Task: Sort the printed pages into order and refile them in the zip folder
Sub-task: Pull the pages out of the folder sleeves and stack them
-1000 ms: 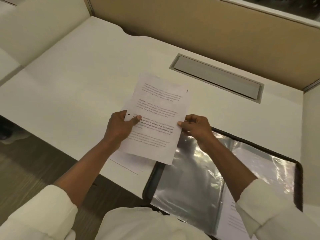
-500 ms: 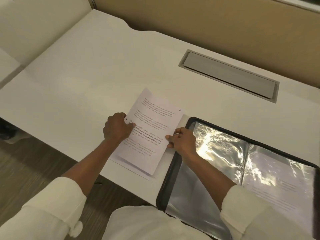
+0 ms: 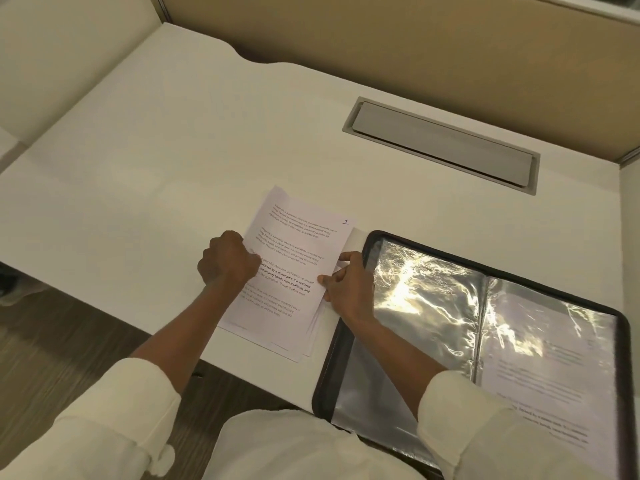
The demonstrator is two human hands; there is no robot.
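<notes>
Pages point(image 3: 294, 268) held flat on the surface point(image 3: 173, 168)
Left hand point(image 3: 227, 261) curls its fingers over their left edge — right hand point(image 3: 346, 285) pinches the right edge between thumb and fingers; the open folder point(image 3: 337, 358) lies just right of those fingers.

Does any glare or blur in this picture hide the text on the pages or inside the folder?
Head view: strong glare on the plastic sleeves of the zip folder washes out what lies beneath; the filed page at the right shows only faint text. Head view: the printed pages are evenly lit, the bold lines readable, the small text soft.
</notes>
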